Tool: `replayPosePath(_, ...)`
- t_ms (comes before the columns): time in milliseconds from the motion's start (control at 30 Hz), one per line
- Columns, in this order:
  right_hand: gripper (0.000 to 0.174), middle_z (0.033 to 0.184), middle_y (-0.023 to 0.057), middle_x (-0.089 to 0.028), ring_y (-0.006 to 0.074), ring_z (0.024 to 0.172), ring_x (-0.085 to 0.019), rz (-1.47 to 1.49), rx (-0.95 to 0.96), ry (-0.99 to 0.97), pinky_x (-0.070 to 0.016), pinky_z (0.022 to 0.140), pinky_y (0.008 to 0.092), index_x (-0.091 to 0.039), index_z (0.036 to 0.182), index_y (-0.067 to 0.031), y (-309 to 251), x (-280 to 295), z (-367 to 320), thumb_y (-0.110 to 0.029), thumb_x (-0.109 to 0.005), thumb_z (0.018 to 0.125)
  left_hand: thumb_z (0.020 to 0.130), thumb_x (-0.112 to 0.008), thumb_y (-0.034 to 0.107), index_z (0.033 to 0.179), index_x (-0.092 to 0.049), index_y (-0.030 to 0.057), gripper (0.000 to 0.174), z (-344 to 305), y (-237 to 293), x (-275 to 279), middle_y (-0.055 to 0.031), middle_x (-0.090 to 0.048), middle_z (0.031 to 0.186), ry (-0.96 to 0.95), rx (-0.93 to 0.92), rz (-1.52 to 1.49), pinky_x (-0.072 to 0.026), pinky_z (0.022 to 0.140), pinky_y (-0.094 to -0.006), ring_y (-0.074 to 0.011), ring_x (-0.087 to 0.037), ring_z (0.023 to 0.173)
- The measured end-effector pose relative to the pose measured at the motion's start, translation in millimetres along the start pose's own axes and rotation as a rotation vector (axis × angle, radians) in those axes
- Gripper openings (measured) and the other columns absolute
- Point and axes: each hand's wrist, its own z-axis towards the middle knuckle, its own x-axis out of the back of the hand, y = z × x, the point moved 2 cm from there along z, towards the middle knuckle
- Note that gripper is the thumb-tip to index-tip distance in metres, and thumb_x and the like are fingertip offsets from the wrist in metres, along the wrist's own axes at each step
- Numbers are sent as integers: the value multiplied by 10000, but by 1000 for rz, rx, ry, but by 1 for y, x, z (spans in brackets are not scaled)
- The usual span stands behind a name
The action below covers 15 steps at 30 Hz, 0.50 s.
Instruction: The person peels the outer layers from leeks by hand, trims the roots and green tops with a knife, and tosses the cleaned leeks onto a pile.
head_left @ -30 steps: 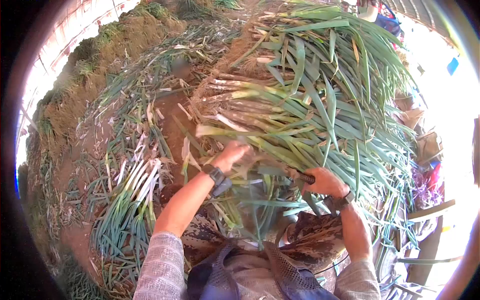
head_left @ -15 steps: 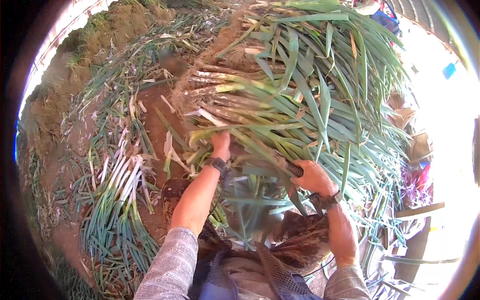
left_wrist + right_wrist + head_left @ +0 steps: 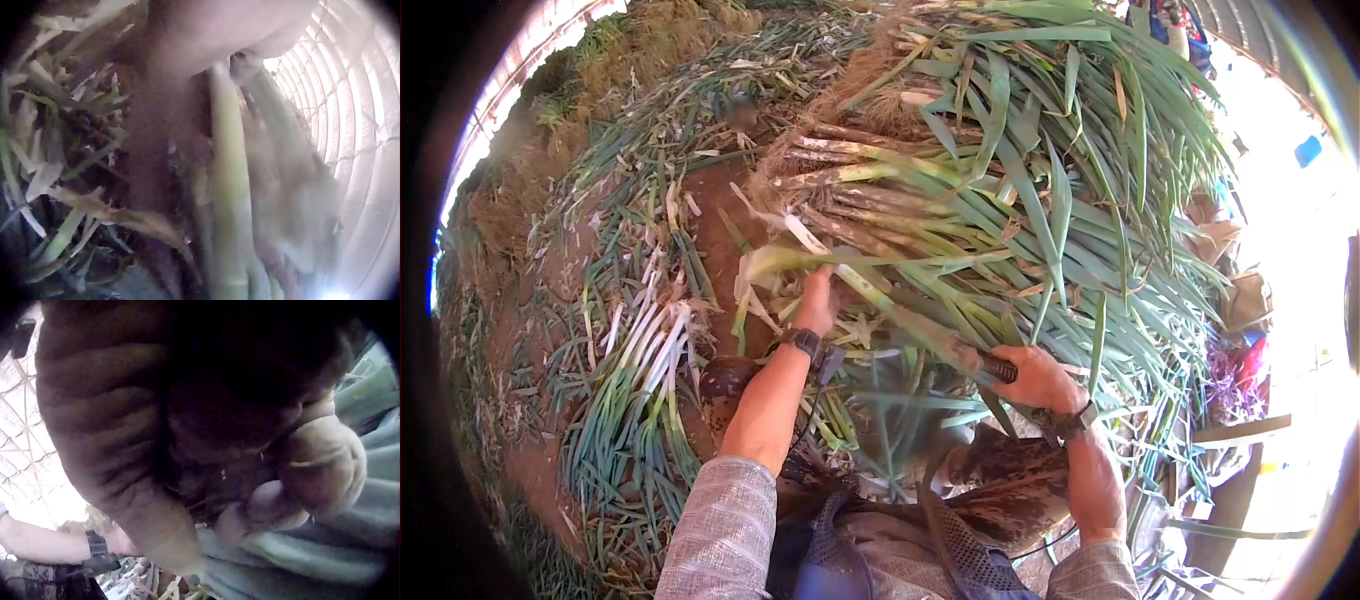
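Note:
My left hand (image 3: 815, 300) grips a leek (image 3: 865, 288) near its white end, and the pale green stalk (image 3: 230, 156) runs down from the fingers in the left wrist view. A blurred pale leaf (image 3: 775, 260) sticks out to the left over that hand. At the other end of the stalk, my right hand (image 3: 1040, 378) is curled round a dark ribbed handle (image 3: 997, 367); what it joins onto is blurred against the leek. Curled fingers (image 3: 325, 462) fill the right wrist view, with broad green leaves behind them.
A big heap of untrimmed leeks (image 3: 1050, 200) lies ahead and to the right, roots pointing left. Cleaned leeks (image 3: 655, 350) lie bunched on the ground at left. Stripped leaves (image 3: 650, 200) litter the soil. My knees, in patterned trousers (image 3: 1000, 480), are close below the hands.
My left hand has moved left and down from the heap's edge, and the leek now shows stretched between both hands. The right hand has stayed nearly in place on the handle.

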Motion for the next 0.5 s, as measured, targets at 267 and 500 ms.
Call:
replayPosePath(267, 410, 909, 230, -684, 416, 892, -648, -160, -18, -5, -512, 814, 486, -661, 1116, -41, 2, -31, 32, -212, -664, 743, 966, -601, 247, 1219, -541, 45, 330, -15, -36, 2, -104, -615, 1162, -89, 71, 84, -567, 742, -447, -282, -636, 1021)
replayPosePath(500, 343, 895, 228, -669, 428, 893, -629, -129, 101, 91, -507, 801, 507, -662, 1053, -61, -1, -37, 55, -191, -631, 738, 975, -580, 242, 1224, -532, 47, 320, -20, -22, -1, -101, -611, 1160, -106, 32, 99, -563, 742, -450, -273, -638, 1010)
